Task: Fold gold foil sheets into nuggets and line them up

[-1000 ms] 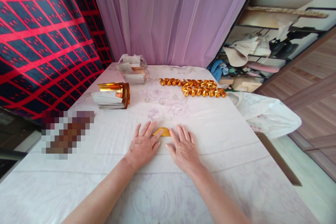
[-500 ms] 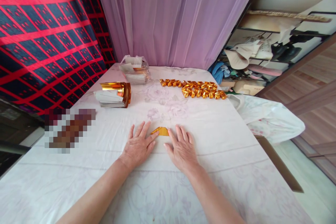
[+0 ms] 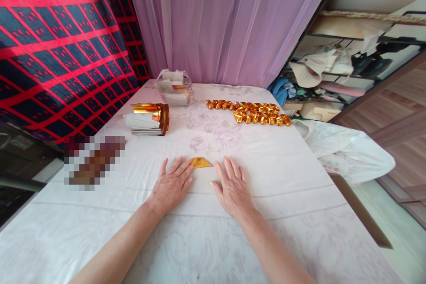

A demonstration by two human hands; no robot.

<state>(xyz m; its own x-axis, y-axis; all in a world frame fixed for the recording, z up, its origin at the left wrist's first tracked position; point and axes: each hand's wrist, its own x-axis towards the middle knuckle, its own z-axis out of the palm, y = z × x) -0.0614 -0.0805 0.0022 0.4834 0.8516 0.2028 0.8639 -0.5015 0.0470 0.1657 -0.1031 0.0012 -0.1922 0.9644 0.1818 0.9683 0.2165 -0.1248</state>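
A small folded gold foil paper (image 3: pixel 201 162), triangular, lies flat on the white flowered tablecloth (image 3: pixel 282 177). My left hand (image 3: pixel 171 184) rests palm down just left of it, fingers spread, fingertips touching its left edge. My right hand (image 3: pixel 233 186) lies flat just right of it, fingers apart, a little clear of the paper. Neither hand holds anything.
A stack of gold foil sheets (image 3: pixel 148 118) sits at the left, a plastic bag of more sheets (image 3: pixel 173 86) behind it. Several folded gold pieces (image 3: pixel 253 112) lie in rows at the back right. A white bag (image 3: pixel 346 151) hangs off the right edge. A purple curtain (image 3: pixel 226 22) hangs behind.
Both hands slid slightly back and apart from the gold paper, which now shows fully as a flat triangle. The view shifted a little.
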